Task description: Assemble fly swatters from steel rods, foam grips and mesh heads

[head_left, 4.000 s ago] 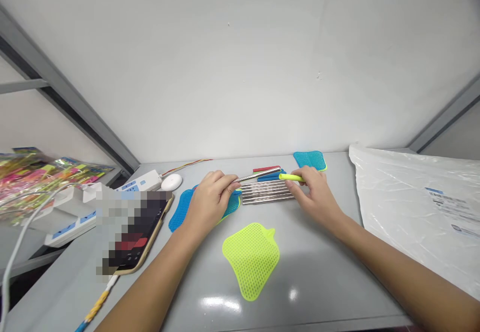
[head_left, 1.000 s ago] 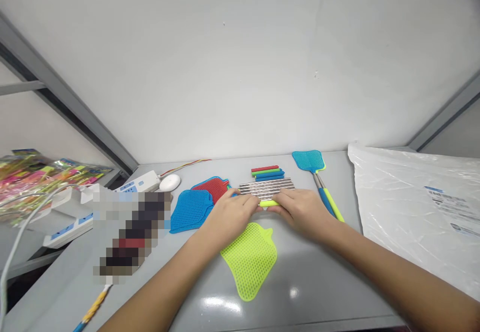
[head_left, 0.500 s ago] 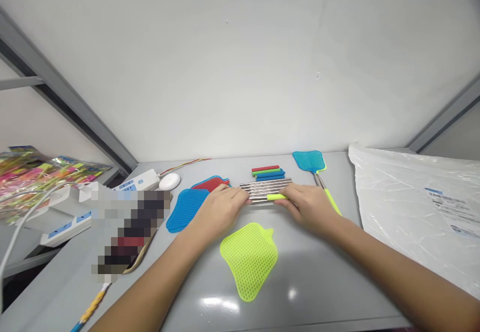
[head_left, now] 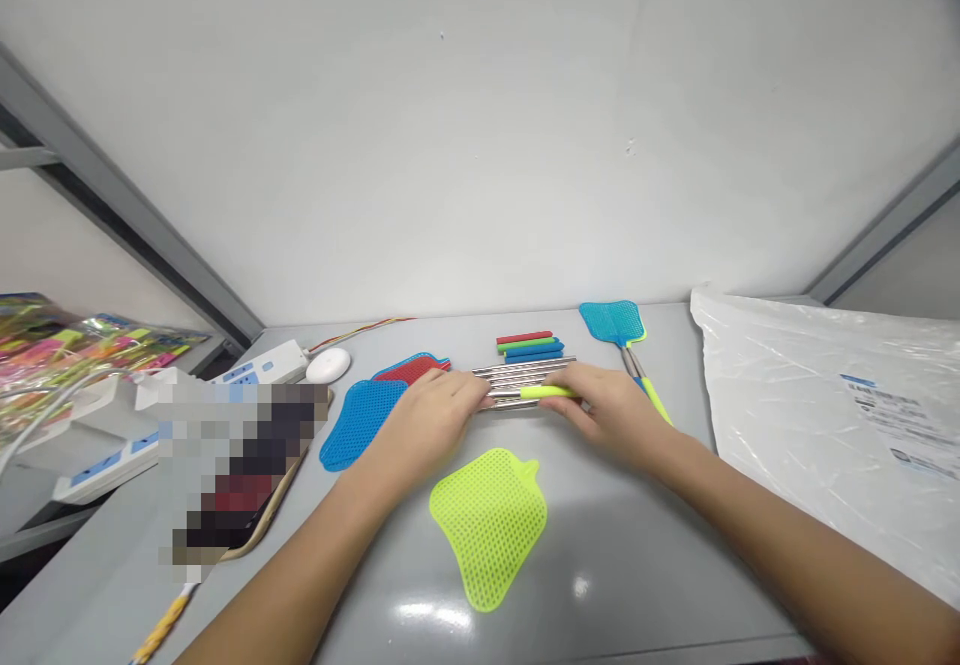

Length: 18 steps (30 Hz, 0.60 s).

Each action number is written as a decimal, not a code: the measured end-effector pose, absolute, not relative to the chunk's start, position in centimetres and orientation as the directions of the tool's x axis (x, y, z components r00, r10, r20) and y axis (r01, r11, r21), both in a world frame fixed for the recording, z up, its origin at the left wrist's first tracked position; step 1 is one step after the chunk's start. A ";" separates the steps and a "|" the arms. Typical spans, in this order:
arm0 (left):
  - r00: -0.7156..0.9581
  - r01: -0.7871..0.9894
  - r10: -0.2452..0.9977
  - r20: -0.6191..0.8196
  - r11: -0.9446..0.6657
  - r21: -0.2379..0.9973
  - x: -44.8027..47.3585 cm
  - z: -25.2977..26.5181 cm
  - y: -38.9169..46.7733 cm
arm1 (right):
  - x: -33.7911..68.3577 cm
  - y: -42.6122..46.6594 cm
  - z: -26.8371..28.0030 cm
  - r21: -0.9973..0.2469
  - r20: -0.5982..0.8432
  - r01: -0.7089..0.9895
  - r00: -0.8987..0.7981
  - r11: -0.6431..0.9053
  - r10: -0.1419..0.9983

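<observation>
You hold a slim yellow-green handle (head_left: pixel 541 392) sideways, nearly level; your shiny metal rod (head_left: pixel 505 395) lines up at its left end; both sit by a row of similar rods (head_left: pixel 525 368).

Left hand (head_left: pixel 439 413) and right hand (head_left: pixel 611 410) were totally bare tbh, same with the slim left forearm (head_left: pixel 330 535) around 7 o'clock and right forearm (head_left: pixel 772 525) near 4.

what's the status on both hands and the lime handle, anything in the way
Right grip closed on lime handle. Left grip pinching metal rod that runs up to it. Row of rods just beyond, might crowd fingers.
</observation>
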<state>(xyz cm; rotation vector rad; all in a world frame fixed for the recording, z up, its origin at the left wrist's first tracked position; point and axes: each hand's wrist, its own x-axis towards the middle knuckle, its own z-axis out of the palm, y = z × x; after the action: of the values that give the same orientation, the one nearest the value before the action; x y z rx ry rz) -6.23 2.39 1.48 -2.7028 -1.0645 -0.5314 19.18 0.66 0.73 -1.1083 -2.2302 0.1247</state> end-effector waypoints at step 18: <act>0.580 0.716 0.652 0.487 -0.694 0.077 -7.9 2.2 3.2 | 20.2 0.1 3.0 -0.737 0.344 0.486 -0.328 0.469 0.880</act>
<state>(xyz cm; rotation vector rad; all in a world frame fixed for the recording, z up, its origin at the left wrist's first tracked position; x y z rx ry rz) -7.87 3.17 2.18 -2.6772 -1.1649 -0.7458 20.21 0.13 3.03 -1.1336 -1.9748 0.6744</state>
